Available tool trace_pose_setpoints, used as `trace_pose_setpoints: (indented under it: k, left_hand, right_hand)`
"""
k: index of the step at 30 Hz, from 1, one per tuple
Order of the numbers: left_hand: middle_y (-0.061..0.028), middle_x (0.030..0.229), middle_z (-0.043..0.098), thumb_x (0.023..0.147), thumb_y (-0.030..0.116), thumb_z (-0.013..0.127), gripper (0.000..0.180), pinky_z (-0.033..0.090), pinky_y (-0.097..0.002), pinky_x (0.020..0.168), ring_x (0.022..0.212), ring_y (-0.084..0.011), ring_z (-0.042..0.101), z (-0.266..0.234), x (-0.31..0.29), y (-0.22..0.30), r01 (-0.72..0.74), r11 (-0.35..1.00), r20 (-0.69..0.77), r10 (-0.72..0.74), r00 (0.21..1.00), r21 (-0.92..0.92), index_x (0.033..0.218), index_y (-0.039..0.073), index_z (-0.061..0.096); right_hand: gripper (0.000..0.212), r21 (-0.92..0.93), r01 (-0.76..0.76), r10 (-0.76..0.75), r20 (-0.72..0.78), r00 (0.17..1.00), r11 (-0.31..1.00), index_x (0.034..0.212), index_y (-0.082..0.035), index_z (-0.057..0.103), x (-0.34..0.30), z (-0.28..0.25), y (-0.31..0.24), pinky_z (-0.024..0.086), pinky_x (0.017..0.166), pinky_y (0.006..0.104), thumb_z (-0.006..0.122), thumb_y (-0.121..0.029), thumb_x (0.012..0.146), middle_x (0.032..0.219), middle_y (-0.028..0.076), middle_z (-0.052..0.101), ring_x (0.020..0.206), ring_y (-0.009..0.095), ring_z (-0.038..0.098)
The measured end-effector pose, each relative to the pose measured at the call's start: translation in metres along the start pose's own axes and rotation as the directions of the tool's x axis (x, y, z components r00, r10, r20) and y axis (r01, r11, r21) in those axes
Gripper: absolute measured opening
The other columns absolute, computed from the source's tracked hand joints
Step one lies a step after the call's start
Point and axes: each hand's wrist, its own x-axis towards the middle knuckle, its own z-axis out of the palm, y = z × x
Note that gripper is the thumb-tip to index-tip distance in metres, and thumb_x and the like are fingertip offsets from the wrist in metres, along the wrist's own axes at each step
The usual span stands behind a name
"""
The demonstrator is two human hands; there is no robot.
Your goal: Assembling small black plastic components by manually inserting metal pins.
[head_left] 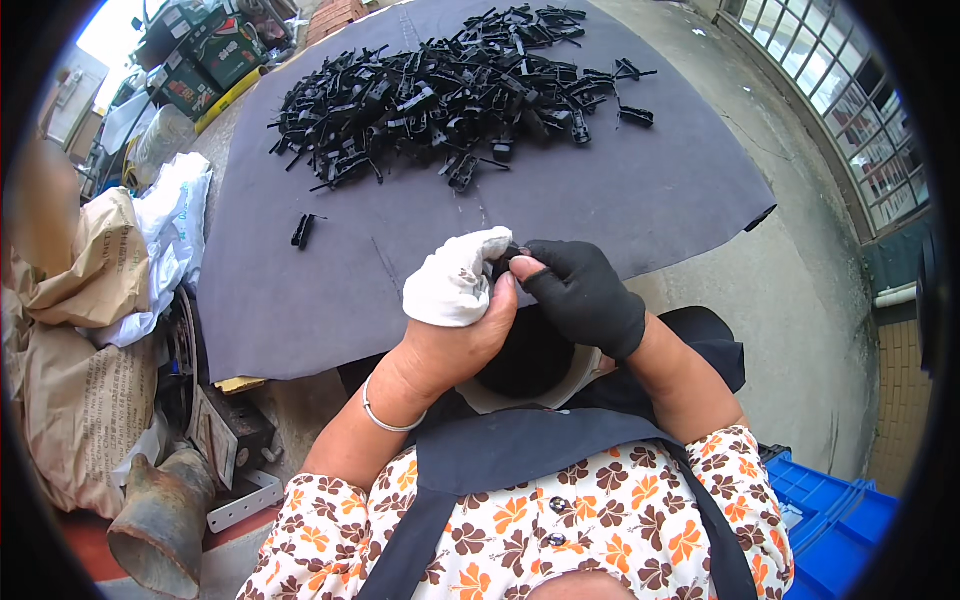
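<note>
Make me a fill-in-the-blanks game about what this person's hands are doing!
1. The left hand has its fingers wrapped in ____ cloth.
2. The right hand wears a ____ glove.
3. Both hands pinch a small black part above the ____ mat.
4. The big pile of black parts lies at the mat's ____ end.

Missing words: white; black; grey; far

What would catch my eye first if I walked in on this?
Probably the big heap of black plastic parts at the far end of a dark grey mat. Next, the mismatched hands at the centre: the left hand in a white fingertip cover, the right hand in a black glove, pinching a small black piece between them.
</note>
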Motion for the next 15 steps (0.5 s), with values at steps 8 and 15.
trace_pose_setpoints:
  k: [8,15]
  left_hand:
    - [-0.0126,0.088,0.063,0.072,-0.001,0.064,0.034,0.050,-0.0295,0.072,0.078,-0.0233,0.063,0.001,-0.001,0.005,-0.103,0.978,-0.004,0.106,0.994,0.183,0.105,-0.003,0.057]
    - [-0.0144,0.090,0.062,0.070,0.002,0.064,0.032,0.050,-0.0340,0.073,0.081,-0.0293,0.062,0.004,-0.004,0.003,-0.046,0.993,-0.030,0.049,0.998,0.105,0.102,0.001,0.057]
  right_hand:
    - [0.023,0.008,0.046,-0.045,-0.058,0.997,0.999,0.091,-0.001,0.062,-0.002,0.008,0.010,0.045,0.061,0.0346,0.052,-0.021,0.091,0.074,0.020,0.060,0.063,0.031,0.059]
    - [0.022,0.134,-0.032,0.031,0.010,0.999,0.990,0.096,0.001,0.062,-0.002,0.009,0.006,0.045,0.069,0.0267,0.051,-0.017,0.092,0.077,0.006,0.063,0.072,0.009,0.052]
